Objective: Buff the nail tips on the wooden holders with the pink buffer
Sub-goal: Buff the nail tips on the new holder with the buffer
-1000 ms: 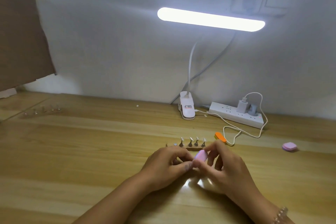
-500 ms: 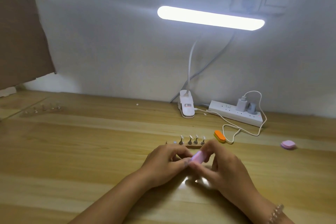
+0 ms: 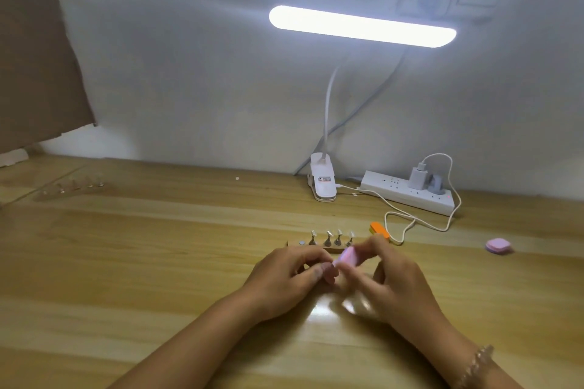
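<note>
A wooden table (image 3: pixel 142 262) fills the lower half of the view and meets a pale wall (image 3: pixel 189 73). A brown cardboard sheet (image 3: pixel 34 66) leans in the far left corner. A lit lamp bar (image 3: pixel 361 27) hangs over the middle, its thin neck running down to a white clip base (image 3: pixel 323 183) on the table. A white power strip (image 3: pixel 407 196) lies just right of the base, with a charger plugged in and a white cable (image 3: pixel 410 218) looping in front of it.

Both forearms reach in from the bottom edge and meet at the centre. The right hand (image 3: pixel 395 284) is raised slightly off the table, knuckles up and fingers bent inward. It pinches the pink buffer (image 3: pixel 347 257) between thumb and fingertips and holds it tilted. The left hand (image 3: pixel 284 281) sits beside it with its fingers curled. Its thumb and forefinger are pressed together at the buffer's lower end, and blur hides whether they hold anything.

Just behind the hands lies a wooden holder (image 3: pixel 295 243). It carries four small stands with nail tips (image 3: pixel 328 234) and one bare metal disc at its left end. A second holder (image 3: pixel 74 188) lies well apart at the far left.

An orange block (image 3: pixel 379 229) rests near the cable loop, and a pink pad (image 3: pixel 498 246) lies far to the right. A beaded bracelet (image 3: pixel 477 363) circles the right wrist.
</note>
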{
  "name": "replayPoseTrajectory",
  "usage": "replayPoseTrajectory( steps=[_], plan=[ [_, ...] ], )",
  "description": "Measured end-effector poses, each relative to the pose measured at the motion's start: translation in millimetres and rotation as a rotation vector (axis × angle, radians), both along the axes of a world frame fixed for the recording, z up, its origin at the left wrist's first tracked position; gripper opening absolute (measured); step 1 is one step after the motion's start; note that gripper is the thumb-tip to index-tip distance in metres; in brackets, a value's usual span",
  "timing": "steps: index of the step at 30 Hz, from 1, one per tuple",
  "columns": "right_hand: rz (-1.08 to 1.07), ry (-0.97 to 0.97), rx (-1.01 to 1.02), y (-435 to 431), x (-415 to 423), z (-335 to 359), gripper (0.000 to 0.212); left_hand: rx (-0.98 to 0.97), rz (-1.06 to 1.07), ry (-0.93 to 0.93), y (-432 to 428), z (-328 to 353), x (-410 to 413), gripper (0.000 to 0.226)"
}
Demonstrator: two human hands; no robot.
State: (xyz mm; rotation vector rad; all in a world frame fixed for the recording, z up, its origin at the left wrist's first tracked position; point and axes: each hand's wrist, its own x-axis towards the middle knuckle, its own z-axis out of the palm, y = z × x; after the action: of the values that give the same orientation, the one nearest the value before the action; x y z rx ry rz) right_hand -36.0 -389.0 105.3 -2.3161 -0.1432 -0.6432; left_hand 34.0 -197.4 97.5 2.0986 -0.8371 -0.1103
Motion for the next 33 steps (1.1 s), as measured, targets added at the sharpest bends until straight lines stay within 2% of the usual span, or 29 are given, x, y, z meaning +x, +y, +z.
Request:
replayPoseTrajectory(
  steps=[2, 3, 7, 10, 13, 17, 21, 24, 27, 31, 33],
  plan=[
    [-0.102, -0.077, 0.144, -7.2, 2.2, 3.2, 0.027, 0.002, -0.011, -0.002, -0.4, 0.6, -1.3, 0.022],
    [-0.098, -0.094, 0.147, -6.0, 0.4, 4.0, 0.029, 0.003, -0.011, -0.006, -0.3, 0.6, -1.5, 0.022],
    [0.092, -0.038, -0.122, 8.8, -8.8, -0.4, 0.035, 0.043, 0.019, -0.036, -1.4, -0.4, -0.2, 0.024],
    [-0.012, -0.015, -0.142, 4.4, -2.6, -1.1, 0.038, 0.047, 0.014, -0.034, -1.1, -0.5, -0.5, 0.021],
    [0.030, -0.056, -0.259, 9.1, -8.9, -0.1, 0.038, 0.051, 0.014, -0.031, -1.2, 0.7, -1.7, 0.025],
    [-0.028, -0.016, -0.191, 6.0, -6.0, 0.7, 0.036, 0.044, 0.013, -0.031, -1.3, -0.2, 0.7, 0.024],
    [0.028, -0.042, -0.250, 9.8, -8.9, 2.2, 0.035, 0.047, 0.010, -0.044, -1.0, -1.3, 0.6, 0.024],
    [-0.015, 0.004, -0.188, 5.8, -5.0, 1.9, 0.032, 0.042, 0.004, -0.036, -1.6, -2.8, 2.1, 0.020],
    [0.012, -0.052, -0.269, 8.5, -7.8, 1.7, 0.037, 0.013, 0.002, -0.030, -1.0, -5.6, 3.1, 0.017],
    [-0.031, 0.006, -0.191, 3.6, -2.0, 1.0, 0.044, -0.033, 0.001, -0.012, -1.5, -8.2, 5.3, 0.009],
    [-0.024, -0.027, -0.259, 6.3, -3.7, 0.2, 0.041, -0.042, -0.005, 0.005, -1.5, -8.0, 4.7, 0.012]
  ],
)
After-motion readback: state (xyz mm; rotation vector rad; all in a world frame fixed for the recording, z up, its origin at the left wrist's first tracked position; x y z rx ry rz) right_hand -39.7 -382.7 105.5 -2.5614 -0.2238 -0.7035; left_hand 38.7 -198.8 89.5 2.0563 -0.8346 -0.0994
